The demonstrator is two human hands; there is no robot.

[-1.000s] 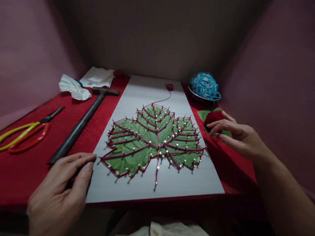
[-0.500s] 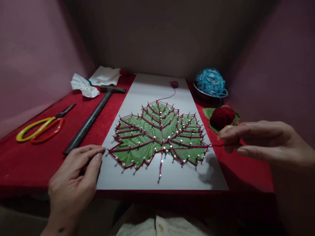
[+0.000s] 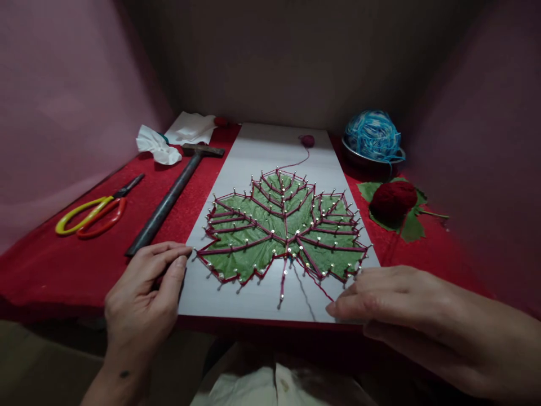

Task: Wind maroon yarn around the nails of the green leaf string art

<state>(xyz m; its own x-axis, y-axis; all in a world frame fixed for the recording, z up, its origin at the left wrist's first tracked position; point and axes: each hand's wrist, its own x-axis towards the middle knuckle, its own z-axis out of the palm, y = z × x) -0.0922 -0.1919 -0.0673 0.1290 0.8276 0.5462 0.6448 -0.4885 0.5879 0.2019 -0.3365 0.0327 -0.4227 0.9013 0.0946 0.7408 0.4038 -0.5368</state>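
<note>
A green leaf (image 3: 236, 254) lies on a white board (image 3: 270, 144), ringed by several nails with dark red yarn wound along its veins and outline. My left hand (image 3: 146, 293) is closed at the board's left edge, thumb and fingers on it beside the leftmost nail. Over the front right of the board, my right hand (image 3: 406, 310) pinches a strand of red yarn (image 3: 319, 286). This strand runs taut from the nails near the base of the leaf, and its shadow falls on the board. Right of the board, a red yarn ball (image 3: 393, 198) sits on green leaves.
A hammer (image 3: 167, 208) and yellow-and-red scissors (image 3: 97, 214) lie on the red cloth (image 3: 67, 270) to the left. Crumpled white tissue (image 3: 158, 148) is behind them. Blue yarn (image 3: 372, 135) fills a metal bowl (image 3: 359, 157) at back right. A small purple yarn ball (image 3: 308, 141) rests on the board's far end.
My right hand has come down and inward from the right side to the board's front, swinging the red strand from sideways to a forward slant. The left hand stays at the edge.
</note>
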